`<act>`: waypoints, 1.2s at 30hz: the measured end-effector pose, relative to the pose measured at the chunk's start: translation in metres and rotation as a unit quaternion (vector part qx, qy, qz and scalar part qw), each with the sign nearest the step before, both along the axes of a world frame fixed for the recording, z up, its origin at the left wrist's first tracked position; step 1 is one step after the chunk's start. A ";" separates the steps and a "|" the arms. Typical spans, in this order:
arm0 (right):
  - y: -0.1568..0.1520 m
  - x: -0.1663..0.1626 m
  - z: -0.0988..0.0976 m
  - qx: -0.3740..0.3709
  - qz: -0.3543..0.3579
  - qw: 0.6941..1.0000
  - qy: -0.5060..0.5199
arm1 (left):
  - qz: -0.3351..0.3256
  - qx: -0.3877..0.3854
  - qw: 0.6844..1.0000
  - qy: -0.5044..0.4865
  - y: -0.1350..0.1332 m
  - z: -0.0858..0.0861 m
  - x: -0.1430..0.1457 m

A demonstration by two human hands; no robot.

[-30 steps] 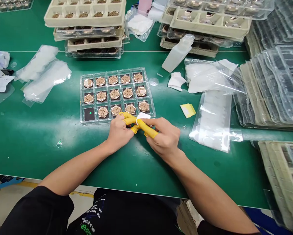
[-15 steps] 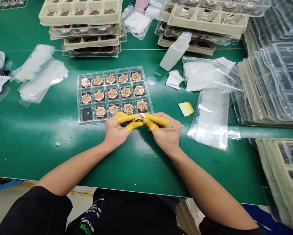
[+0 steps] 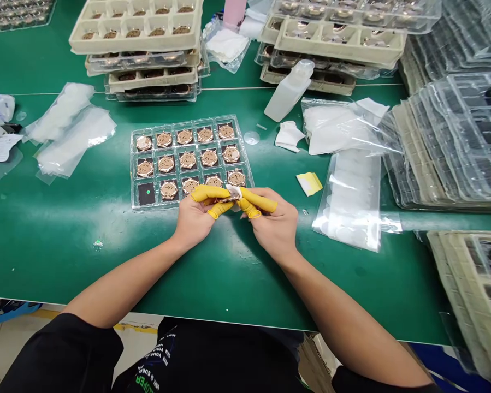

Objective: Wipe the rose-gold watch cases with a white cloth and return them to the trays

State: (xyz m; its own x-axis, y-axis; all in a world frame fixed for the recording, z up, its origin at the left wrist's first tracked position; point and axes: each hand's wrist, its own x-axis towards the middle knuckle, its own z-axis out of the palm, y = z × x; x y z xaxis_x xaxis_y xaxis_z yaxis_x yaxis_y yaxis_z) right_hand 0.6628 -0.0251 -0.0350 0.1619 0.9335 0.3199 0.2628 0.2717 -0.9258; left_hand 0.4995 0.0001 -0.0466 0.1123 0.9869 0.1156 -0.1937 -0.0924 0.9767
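Here, both hands (image 3: 194, 219) (image 3: 274, 222) point inward, pinching watch case (image 3: 225, 200) and cloth (image 3: 234, 191).

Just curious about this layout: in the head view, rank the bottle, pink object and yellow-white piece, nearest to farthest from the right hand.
1. Yellow-white piece: just beyond the right hand, to its right.
2. White plastic bottle: farther ahead.
3. Pink object: far back, leftward.

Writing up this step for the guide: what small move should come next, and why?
Probably a light wipe of the white cloth along the watch case: the left hand pinches the case in yellow-covered fingers, and the right hand holds the cloth up against it, so both seem placed for it.
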 end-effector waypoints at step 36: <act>0.022 0.028 -0.007 -0.098 -0.060 0.975 0.189 | -0.063 -0.275 0.959 -0.031 0.008 0.016 -0.007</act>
State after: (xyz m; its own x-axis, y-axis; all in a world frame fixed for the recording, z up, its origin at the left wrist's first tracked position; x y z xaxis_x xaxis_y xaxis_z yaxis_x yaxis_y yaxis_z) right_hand 0.6905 -0.0032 -0.0423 0.3463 0.9375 0.0333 -0.0883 0.0680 -0.9938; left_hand 0.4928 0.0077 -0.0306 0.2447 0.8792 -0.4089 -0.2284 0.4621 0.8569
